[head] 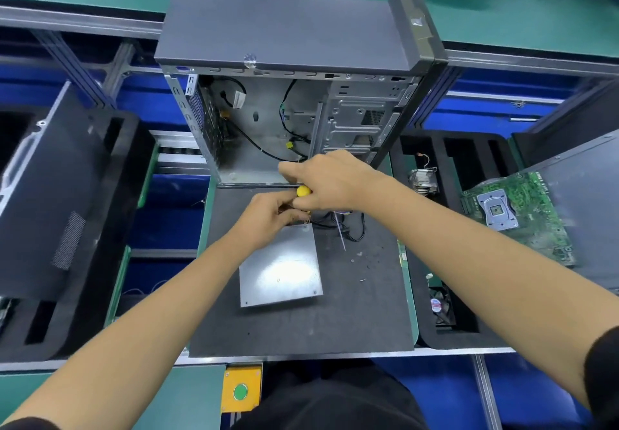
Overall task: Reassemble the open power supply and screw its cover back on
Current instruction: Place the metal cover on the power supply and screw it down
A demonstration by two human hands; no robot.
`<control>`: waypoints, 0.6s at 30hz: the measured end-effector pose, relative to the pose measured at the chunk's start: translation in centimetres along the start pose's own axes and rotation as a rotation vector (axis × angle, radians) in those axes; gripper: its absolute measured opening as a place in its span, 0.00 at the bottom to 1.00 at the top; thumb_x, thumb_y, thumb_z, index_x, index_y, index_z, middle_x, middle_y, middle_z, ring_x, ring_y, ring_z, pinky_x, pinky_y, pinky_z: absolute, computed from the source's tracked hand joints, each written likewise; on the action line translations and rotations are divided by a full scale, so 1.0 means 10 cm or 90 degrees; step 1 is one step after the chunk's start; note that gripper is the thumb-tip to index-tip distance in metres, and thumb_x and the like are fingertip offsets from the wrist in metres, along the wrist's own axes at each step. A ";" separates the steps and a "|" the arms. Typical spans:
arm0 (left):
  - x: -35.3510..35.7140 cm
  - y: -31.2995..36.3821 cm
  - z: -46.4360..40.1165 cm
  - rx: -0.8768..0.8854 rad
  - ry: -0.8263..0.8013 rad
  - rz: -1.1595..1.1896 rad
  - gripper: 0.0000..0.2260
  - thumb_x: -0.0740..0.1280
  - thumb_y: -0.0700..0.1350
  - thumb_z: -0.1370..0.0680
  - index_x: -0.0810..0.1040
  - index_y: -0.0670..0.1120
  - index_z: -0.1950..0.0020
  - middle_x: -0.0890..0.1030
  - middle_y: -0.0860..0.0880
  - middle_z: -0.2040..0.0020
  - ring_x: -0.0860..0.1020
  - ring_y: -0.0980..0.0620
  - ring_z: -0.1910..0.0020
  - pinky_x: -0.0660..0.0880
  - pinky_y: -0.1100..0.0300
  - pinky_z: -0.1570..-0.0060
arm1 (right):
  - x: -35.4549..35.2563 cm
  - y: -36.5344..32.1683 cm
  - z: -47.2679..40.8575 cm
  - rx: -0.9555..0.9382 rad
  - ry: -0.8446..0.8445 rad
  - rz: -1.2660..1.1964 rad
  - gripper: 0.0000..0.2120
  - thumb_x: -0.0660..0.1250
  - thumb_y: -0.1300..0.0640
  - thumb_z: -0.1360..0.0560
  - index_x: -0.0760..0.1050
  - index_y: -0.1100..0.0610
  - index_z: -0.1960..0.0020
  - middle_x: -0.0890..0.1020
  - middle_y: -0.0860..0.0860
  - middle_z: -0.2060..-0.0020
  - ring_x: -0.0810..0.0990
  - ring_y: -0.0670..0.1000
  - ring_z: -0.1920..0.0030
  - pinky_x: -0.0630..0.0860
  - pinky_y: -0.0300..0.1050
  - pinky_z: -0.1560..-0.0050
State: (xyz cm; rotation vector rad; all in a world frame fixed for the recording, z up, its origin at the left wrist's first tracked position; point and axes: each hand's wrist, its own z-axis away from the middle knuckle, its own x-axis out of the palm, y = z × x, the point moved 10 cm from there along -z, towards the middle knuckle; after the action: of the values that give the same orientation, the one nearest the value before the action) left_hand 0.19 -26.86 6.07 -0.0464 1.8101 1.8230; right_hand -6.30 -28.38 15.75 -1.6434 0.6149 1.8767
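Observation:
The power supply (281, 269) lies on the black mat (335, 322) with its bare metal cover facing up. My right hand (331, 180) grips a yellow-handled screwdriver (303, 191) held upright over the cover's far corner. My left hand (271, 215) is curled around the screwdriver's shaft just above that corner; the tip is hidden by my fingers. The supply's black cables (351, 228) trail out at its far right side. A few small screws (363, 279) lie loose on the mat to the right.
An open computer case (294, 94) stands behind the mat. A black foam tray at right holds a heatsink (423, 180) and a fan (438, 305); a green motherboard (516, 215) rests beside it. A dark side panel (50, 202) lies left. A yellow button box (241, 391) is at the near edge.

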 end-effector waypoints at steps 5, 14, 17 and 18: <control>0.04 -0.02 -0.02 0.003 -0.010 -0.060 0.12 0.71 0.36 0.21 0.81 0.53 0.57 0.83 0.64 0.63 0.80 0.67 0.59 0.76 0.68 0.54 | 0.06 -0.09 0.07 -0.084 -0.066 -0.046 0.09 0.62 0.51 0.27 0.60 0.47 0.55 0.75 0.48 0.66 0.74 0.55 0.66 0.63 0.47 0.70; 0.13 0.07 0.00 0.004 -0.069 0.003 0.08 0.67 0.38 0.18 0.76 0.48 0.41 0.83 0.49 0.50 0.80 0.50 0.49 0.77 0.53 0.46 | 0.09 0.08 0.21 0.054 0.038 -0.062 0.11 0.64 0.50 0.25 0.62 0.49 0.53 0.67 0.46 0.72 0.66 0.53 0.72 0.54 0.46 0.71; 0.32 0.11 0.06 0.001 -0.026 -0.023 0.23 0.76 0.47 0.23 0.68 0.55 0.34 0.77 0.67 0.43 0.74 0.55 0.37 0.67 0.55 0.37 | 0.11 0.22 0.47 0.114 0.088 -0.086 0.09 0.62 0.50 0.25 0.60 0.48 0.53 0.69 0.47 0.72 0.70 0.55 0.70 0.56 0.46 0.71; 0.36 0.09 0.10 -0.010 0.036 -0.110 0.27 0.78 0.53 0.26 0.67 0.54 0.34 0.74 0.67 0.42 0.69 0.54 0.38 0.61 0.55 0.40 | 0.13 0.30 0.59 0.150 0.108 -0.105 0.09 0.61 0.49 0.26 0.60 0.47 0.54 0.71 0.47 0.72 0.73 0.57 0.68 0.57 0.46 0.71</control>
State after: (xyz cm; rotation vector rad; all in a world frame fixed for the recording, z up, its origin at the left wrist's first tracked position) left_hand -2.90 -24.57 5.51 -0.2549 1.7723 1.7296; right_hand -12.80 -26.51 15.19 -1.6531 0.7164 1.4981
